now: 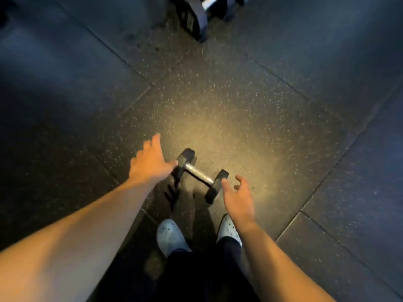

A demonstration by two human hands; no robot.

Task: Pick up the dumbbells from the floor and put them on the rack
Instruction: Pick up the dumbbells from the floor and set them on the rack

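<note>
The black hex-ended dumbbell with a steel bar (201, 174) is seen unlifted on the speckled rubber floor (250, 118), both grips, left hand (150, 163) and right hand (237, 196), spread empty beside it.

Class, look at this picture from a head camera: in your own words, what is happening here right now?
A person stands on a dark speckled rubber floor, reaching down with both bare hands toward a small black hex dumbbell with a metal handle lying just ahead of their white perforated clogs. The left hand is spread open by one end, the right hand open by the other. Neither grips it yet. A larger dumbbell sits farther ahead, blurred.
</note>
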